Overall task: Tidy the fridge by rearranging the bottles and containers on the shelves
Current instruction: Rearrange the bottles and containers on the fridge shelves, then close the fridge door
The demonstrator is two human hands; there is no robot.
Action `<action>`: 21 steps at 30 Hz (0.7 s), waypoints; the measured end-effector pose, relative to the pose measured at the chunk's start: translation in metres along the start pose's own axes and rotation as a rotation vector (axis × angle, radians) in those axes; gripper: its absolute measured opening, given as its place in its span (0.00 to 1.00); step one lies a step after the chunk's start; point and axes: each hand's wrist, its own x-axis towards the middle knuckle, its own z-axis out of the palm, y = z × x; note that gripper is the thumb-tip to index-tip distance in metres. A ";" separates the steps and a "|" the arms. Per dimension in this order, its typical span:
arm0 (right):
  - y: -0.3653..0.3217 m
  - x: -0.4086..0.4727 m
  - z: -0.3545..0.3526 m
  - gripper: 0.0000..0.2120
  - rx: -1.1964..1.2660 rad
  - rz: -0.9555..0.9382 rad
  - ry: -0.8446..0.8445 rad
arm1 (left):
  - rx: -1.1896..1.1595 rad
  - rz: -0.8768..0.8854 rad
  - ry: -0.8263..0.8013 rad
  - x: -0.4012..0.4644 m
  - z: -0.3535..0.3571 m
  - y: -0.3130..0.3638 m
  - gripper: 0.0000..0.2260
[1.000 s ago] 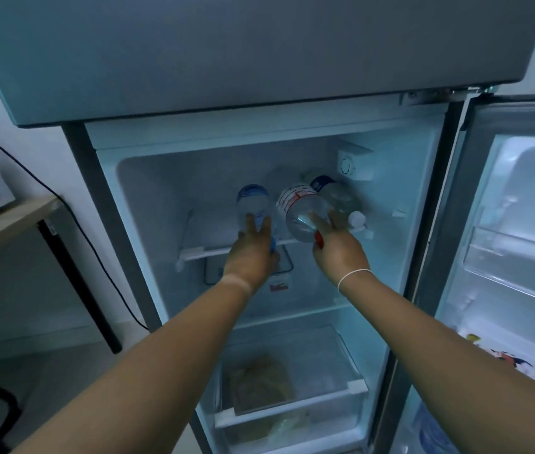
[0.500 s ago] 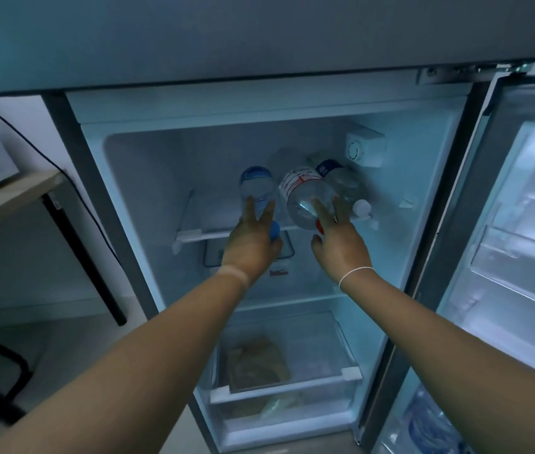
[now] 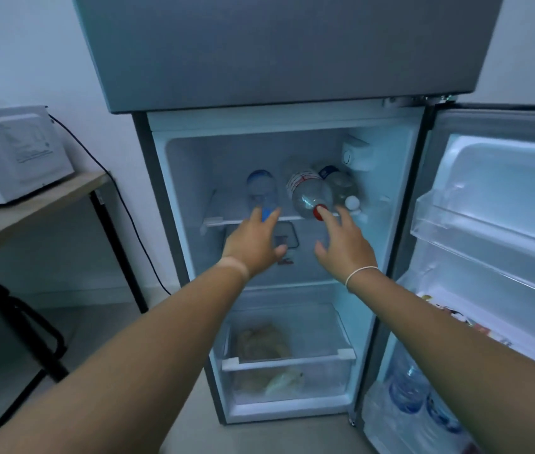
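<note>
Bottles lie on their sides on the upper shelf (image 3: 243,221) of the open fridge (image 3: 390,204), caps toward the door opening; in the head view, the only one, a blue-capped bottle (image 3: 261,191) lies at the left; well apart from it a red-capped bottle (image 3: 308,194) with a white-and-red label lies just beside a white-capped bottle (image 3: 341,188) at the right, the two seemingly touching; below, a clear crisper drawer (image 3: 289,363) holds bagged food, and the door rack (image 3: 488,224) at the right stands bare, with more water bottles (image 3: 407,385) low in the door. The left hand (image 3: 253,242) hangs just before the blue cap, fingers spread and loose, gripping nothing; the right hand (image 3: 346,244) is likewise spread and empty, its fingertips (image 3: 339,213) close by the red cap, though whether they touch it I cannot tell. By my judgement the step in hand is the ordering of the top shelf, and it looks near done, since the bottles lie in a row; the next move likely calls for either a closing grip round a bottle neck to straighten it, or a shift of attention to the lower containers; round bottles on their sides may roll, so any nudge should be gentle.
</note>
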 end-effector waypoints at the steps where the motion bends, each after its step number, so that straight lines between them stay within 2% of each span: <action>1: -0.002 -0.011 -0.009 0.29 -0.010 -0.004 -0.007 | 0.002 0.005 0.005 -0.013 -0.005 0.003 0.33; 13: -0.010 -0.119 -0.137 0.29 -0.192 -0.106 -0.013 | 0.028 -0.003 0.019 -0.141 -0.059 0.065 0.32; 21: -0.006 -0.140 -0.218 0.25 -0.357 -0.168 0.026 | -0.005 -0.007 0.048 -0.168 -0.082 0.103 0.30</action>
